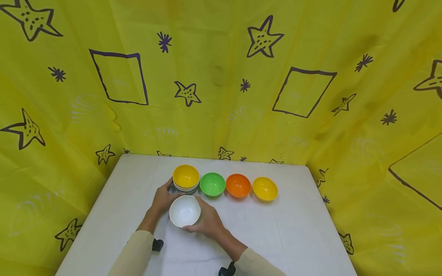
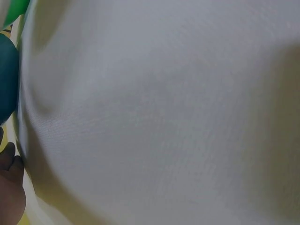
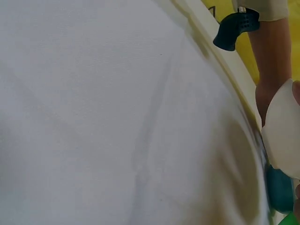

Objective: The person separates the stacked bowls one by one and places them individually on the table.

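My right hand (image 1: 208,219) grips a white bowl (image 1: 184,211) by its right side, thumb at the near rim, tilted with its inside toward the head camera. Just beyond it is a stack with a yellow bowl (image 1: 186,176) on top and white rims below. My left hand (image 1: 163,198) holds this stack at its left and near side. In the right wrist view the white bowl (image 3: 282,133) hangs above the cloth, near a teal bowl (image 3: 280,190). The left wrist view catches only part of the left hand (image 2: 11,187) beside the teal bowl (image 2: 7,79).
Right of the stack, a green bowl (image 1: 212,184), an orange bowl (image 1: 238,186) and another yellow bowl (image 1: 265,188) stand upright in a row. A white cloth covers the table (image 1: 276,237). Yellow patterned curtains (image 1: 214,126) enclose its back and sides.
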Demonstrator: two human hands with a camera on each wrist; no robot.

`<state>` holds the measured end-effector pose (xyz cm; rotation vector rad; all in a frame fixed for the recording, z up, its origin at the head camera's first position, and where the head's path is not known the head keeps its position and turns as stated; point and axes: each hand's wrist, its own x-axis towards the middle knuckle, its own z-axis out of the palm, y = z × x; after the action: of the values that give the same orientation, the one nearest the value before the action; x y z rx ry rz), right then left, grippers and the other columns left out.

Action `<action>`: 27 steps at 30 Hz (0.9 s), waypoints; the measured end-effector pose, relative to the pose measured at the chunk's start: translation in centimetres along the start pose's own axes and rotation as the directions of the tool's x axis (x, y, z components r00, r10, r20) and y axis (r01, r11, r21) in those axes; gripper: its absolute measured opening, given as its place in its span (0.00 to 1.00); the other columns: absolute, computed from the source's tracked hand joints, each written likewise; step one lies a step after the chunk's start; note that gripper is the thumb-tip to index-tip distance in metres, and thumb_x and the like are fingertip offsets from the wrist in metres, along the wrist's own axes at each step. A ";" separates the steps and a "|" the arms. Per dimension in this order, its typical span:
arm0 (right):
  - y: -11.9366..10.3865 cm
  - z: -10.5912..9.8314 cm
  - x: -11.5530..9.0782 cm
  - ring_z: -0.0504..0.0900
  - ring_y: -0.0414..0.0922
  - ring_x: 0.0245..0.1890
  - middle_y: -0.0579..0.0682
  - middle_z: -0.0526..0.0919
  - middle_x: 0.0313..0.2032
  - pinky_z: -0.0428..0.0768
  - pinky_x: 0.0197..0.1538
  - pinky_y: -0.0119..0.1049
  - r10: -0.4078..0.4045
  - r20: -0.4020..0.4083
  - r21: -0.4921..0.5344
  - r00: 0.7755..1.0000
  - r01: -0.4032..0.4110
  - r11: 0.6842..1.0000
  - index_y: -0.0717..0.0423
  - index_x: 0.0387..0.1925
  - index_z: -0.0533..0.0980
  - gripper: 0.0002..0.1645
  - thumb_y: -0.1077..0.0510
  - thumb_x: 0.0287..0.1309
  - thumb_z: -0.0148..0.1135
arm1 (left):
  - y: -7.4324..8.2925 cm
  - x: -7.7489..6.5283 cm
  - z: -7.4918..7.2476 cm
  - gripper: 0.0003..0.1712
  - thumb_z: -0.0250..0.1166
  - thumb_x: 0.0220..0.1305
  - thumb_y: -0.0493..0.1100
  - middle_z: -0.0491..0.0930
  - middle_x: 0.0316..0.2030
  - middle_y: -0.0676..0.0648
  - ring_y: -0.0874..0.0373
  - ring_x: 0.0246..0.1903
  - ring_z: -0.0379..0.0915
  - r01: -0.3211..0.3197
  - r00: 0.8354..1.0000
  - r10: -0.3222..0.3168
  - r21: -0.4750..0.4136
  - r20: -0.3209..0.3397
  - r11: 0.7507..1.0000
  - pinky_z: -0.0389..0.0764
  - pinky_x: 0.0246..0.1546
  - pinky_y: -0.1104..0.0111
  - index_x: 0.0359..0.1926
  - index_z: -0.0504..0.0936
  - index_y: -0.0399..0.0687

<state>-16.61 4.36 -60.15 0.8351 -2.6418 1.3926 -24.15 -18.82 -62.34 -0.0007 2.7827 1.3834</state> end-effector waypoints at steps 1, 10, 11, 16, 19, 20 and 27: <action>0.1 0.1 -0.1 0.82 0.39 0.57 0.42 0.82 0.60 0.83 0.60 0.38 0.008 0.010 -0.003 1.000 -0.008 1.000 0.50 0.72 0.69 0.61 0.44 0.36 0.91 | 0.0 0.0 0.0 0.57 0.78 0.63 0.51 0.61 0.76 0.30 0.33 0.76 0.56 -0.002 1.000 0.002 0.005 0.003 1.000 0.60 0.75 0.42 0.80 0.56 0.32; 0.3 1.1 -1.1 0.82 0.43 0.59 0.51 0.83 0.61 0.82 0.62 0.39 0.020 0.052 -0.047 0.998 -0.018 0.999 0.61 0.74 0.67 0.65 0.43 0.37 0.91 | -0.2 0.2 0.0 0.60 0.80 0.60 0.54 0.61 0.76 0.31 0.32 0.75 0.57 0.004 1.000 -0.004 0.008 0.014 1.000 0.61 0.74 0.42 0.80 0.56 0.34; 0.3 1.1 -1.2 0.82 0.43 0.59 0.50 0.83 0.61 0.82 0.62 0.39 0.019 0.055 -0.047 0.998 -0.016 0.999 0.61 0.74 0.67 0.65 0.43 0.37 0.91 | -0.2 0.2 0.0 0.60 0.80 0.60 0.54 0.61 0.76 0.31 0.32 0.75 0.57 0.003 1.000 -0.003 0.006 0.016 1.000 0.61 0.74 0.42 0.81 0.56 0.34; 0.5 1.3 -1.3 0.81 0.43 0.61 0.51 0.82 0.62 0.81 0.63 0.39 0.006 0.058 -0.053 0.998 -0.003 0.999 0.62 0.74 0.66 0.66 0.42 0.38 0.90 | -0.3 0.1 0.0 0.60 0.80 0.60 0.53 0.61 0.76 0.31 0.32 0.75 0.57 -0.006 1.000 0.006 0.001 0.007 1.000 0.61 0.74 0.42 0.80 0.56 0.33; 0.6 1.5 -1.3 0.80 0.46 0.64 0.54 0.80 0.66 0.79 0.66 0.40 0.017 0.073 -0.067 0.997 -0.012 0.998 0.64 0.75 0.65 0.68 0.41 0.39 0.90 | -0.3 0.1 0.0 0.59 0.80 0.60 0.53 0.61 0.76 0.31 0.33 0.75 0.56 -0.008 1.000 0.008 -0.003 0.003 1.000 0.61 0.74 0.43 0.80 0.56 0.33; 0.6 1.5 -1.3 0.79 0.47 0.65 0.55 0.79 0.66 0.79 0.66 0.41 0.024 0.077 -0.072 0.997 -0.018 0.997 0.65 0.76 0.64 0.68 0.40 0.39 0.89 | -0.3 0.1 0.0 0.59 0.80 0.61 0.53 0.61 0.76 0.32 0.33 0.76 0.56 -0.007 1.000 0.007 -0.004 0.005 1.000 0.61 0.74 0.43 0.80 0.56 0.33; 0.9 1.8 -1.3 0.77 0.49 0.67 0.57 0.76 0.69 0.77 0.68 0.42 0.056 0.083 -0.086 0.995 -0.049 0.995 0.64 0.77 0.63 0.70 0.38 0.40 0.88 | -0.1 0.1 -0.1 0.59 0.79 0.61 0.53 0.59 0.77 0.32 0.34 0.76 0.55 0.006 1.000 -0.006 -0.008 0.011 1.000 0.60 0.75 0.43 0.81 0.55 0.35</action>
<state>-15.56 3.93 -62.24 0.8398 -2.7839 1.2737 -24.21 -18.90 -62.37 -0.0014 2.7658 1.3893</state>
